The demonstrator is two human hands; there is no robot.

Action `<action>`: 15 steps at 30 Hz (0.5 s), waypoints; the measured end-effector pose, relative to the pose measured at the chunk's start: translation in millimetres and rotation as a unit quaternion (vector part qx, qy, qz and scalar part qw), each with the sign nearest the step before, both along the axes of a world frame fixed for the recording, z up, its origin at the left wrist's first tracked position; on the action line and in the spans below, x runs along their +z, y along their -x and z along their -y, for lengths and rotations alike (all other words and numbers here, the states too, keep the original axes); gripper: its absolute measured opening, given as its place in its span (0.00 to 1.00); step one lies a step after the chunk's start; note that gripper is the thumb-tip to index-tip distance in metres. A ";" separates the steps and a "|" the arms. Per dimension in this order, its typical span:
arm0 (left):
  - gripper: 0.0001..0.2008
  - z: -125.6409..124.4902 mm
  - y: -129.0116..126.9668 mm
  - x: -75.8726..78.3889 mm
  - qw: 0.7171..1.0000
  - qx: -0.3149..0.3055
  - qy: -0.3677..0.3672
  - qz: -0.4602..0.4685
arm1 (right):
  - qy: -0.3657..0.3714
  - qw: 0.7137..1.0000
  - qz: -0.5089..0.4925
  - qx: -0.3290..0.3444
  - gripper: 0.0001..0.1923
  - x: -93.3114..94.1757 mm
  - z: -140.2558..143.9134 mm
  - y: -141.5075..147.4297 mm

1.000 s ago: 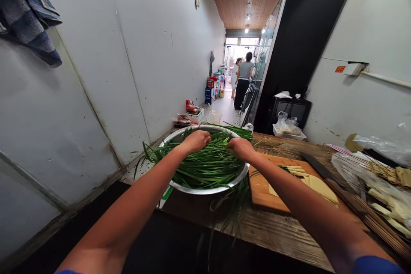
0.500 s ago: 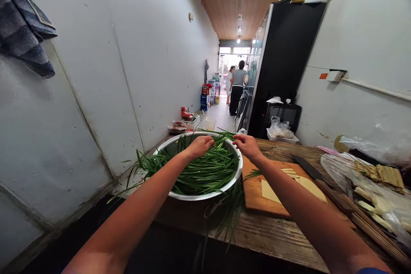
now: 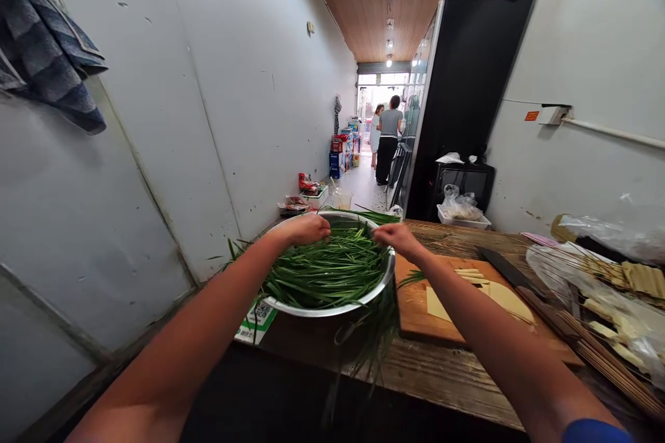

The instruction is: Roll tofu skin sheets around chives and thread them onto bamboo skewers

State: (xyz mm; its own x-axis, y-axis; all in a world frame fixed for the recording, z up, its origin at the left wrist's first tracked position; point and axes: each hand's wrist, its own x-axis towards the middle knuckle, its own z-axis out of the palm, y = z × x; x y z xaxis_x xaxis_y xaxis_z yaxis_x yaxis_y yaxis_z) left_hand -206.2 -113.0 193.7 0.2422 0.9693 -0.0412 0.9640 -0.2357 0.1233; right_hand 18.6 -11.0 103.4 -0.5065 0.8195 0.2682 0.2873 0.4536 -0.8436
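Note:
A wide metal bowl (image 3: 314,313) full of long garlic chives (image 3: 322,270) stands before me at the table's front. My left hand (image 3: 310,228) is closed in a pinch above the bowl's far left part, with chives at its fingertips. At the far right rim, my right hand (image 3: 399,239) is also pinched, its fingertips against chive strands. The pinched strands are hard to separate from the pile behind. More chives lie across the far rim, and a dark clump hangs over the table's front edge.
Right of the bowl, a cutting board (image 3: 410,315) carries pale yellow sheets and strips (image 3: 501,301). A knife (image 3: 501,266) lies along its right side, beside wooden skewers (image 3: 613,363) and plastic bags. A green-and-white QR card (image 3: 260,324) sits lower left. Two people (image 3: 389,131) stand far back.
My left hand has moved left, widening the gap between my hands. Chives that hung over the bowl's left rim have mostly gone from there, and the QR card shows more. The view shifted slightly.

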 end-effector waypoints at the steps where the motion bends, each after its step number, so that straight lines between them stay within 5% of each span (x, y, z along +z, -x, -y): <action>1: 0.15 1.8 2.8 1.3 1.000 0.002 -0.002 0.008 | -0.042 0.998 0.039 0.016 0.15 -2.4 4.3 1.0; 4: 0.16 5.1 1.1 3.2 0.998 -0.015 -0.003 0.054 | -0.089 0.994 0.051 0.048 0.24 -3.7 19.7 4.6; 9: 0.15 6.8 -20.5 5.5 0.990 -0.026 0.029 0.136 | 0.072 0.982 -0.137 0.108 0.27 4.5 42.6 7.6; 15: 0.13 5.9 -40.9 8.8 0.985 -0.042 0.057 0.159 | 0.093 0.973 -0.186 0.098 0.26 5.3 60.3 12.7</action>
